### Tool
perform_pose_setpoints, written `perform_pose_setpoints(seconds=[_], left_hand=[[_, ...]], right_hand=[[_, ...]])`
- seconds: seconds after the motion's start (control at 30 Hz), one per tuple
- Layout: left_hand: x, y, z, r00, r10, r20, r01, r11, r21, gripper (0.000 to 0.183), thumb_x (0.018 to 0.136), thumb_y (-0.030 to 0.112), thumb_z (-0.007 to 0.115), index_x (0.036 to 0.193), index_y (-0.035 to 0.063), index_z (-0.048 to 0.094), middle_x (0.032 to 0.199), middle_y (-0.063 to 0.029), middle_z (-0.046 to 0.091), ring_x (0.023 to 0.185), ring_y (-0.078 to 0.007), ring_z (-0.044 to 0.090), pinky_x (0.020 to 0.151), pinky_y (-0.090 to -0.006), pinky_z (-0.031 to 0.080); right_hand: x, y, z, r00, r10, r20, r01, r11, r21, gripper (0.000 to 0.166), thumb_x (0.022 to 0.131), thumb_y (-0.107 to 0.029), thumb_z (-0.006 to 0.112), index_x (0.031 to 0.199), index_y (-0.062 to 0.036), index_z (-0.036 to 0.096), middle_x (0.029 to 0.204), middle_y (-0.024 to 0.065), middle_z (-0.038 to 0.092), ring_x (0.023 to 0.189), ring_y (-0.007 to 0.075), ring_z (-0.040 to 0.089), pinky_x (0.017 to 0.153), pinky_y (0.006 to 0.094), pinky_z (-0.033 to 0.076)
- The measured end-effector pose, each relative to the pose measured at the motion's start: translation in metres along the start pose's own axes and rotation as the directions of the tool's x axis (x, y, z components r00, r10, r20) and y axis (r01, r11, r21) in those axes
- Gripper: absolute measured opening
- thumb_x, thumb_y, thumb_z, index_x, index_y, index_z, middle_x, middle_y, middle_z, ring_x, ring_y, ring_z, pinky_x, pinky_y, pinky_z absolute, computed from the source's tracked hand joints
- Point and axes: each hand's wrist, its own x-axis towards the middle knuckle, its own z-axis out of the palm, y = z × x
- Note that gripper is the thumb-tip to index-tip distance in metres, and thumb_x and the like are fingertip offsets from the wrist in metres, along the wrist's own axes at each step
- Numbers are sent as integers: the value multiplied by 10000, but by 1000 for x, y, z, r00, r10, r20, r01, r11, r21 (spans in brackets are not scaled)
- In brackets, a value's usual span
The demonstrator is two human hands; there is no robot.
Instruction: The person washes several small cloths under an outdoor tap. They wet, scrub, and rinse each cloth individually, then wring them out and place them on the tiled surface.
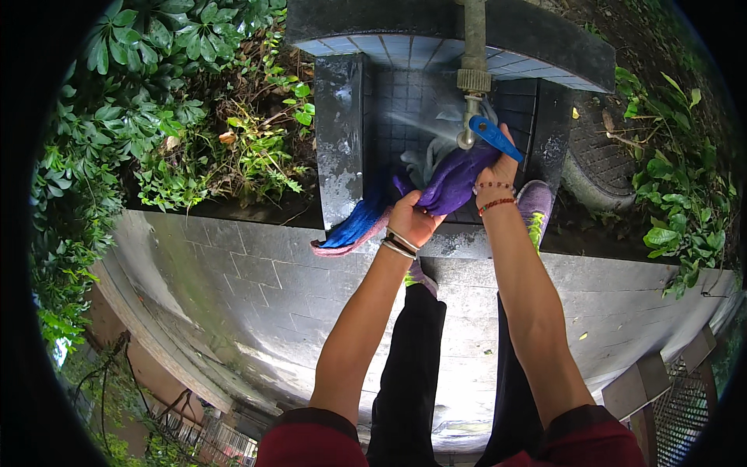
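Water runs from a metal tap [466, 139] with a blue lever handle [496, 138], and a spray fans out to its left. Beneath it my left hand [413, 220] and my right hand [501, 166] hold a wet purple cloth [454, 181] between them. The fingers of my right hand are partly hidden behind the lever and the cloth. Left of my left hand, a blue cloth part with a pink edge [355, 227] hangs over the basin's front rim. Grey cloth [429, 163] lies beyond the purple part, inside the tiled basin. Whether these are one piece, I cannot tell.
Dark stone walls [340, 140] bound the basin, and a thick pipe [474, 44] comes down over it. Leafy plants [222, 146] grow on the left and right. A round cover [604, 152] lies right of the basin. My shoes [534, 204] stand close to its front edge.
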Motion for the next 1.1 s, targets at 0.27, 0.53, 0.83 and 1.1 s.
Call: perform_pose_setpoints(seconds=[0.27, 0.53, 0.83, 1.1], left_hand=[[-28, -48, 4, 979, 85, -184, -42, 974, 223, 536, 813, 22, 640, 1286, -16, 392, 1181, -173, 521, 1097, -298, 551, 972, -521, 464], [-12, -9, 30, 530, 422, 735, -623, -394, 675, 681, 726, 4, 669, 1354, 26, 406, 1246, -137, 544, 1169, -255, 520, 1041, -332, 354], [12, 25, 84, 956, -63, 285, -291, -106, 951, 449, 737, 119, 595, 1156, -2, 491, 1028, -76, 576, 1012, -162, 530, 866, -273, 412], [13, 32, 100, 971, -232, 49, 61, 445, 893, 564, 857, 450, 628, 1254, 61, 531, 1197, -80, 602, 1111, -200, 560, 965, -345, 428]], right_hand=[[9, -7, -22, 955, 4, -296, -66, 978, -198, 69, 779, -42, 639, 848, -40, 641, 870, 88, 665, 838, 233, 646, 807, 351, 546], [-33, -20, -24, 945, 279, -173, -326, 855, -403, 74, 730, -21, 576, 798, -17, 604, 821, 103, 650, 776, 263, 642, 784, 395, 541], [-34, -23, -2, 986, 168, -4, -127, 725, -677, 198, 700, 40, 618, 882, -37, 621, 805, 51, 628, 733, 186, 622, 697, 322, 507], [-33, -52, 11, 999, 29, -41, -47, 267, -963, 306, 661, 32, 656, 948, -52, 594, 817, -8, 566, 780, 117, 510, 772, 271, 388]])
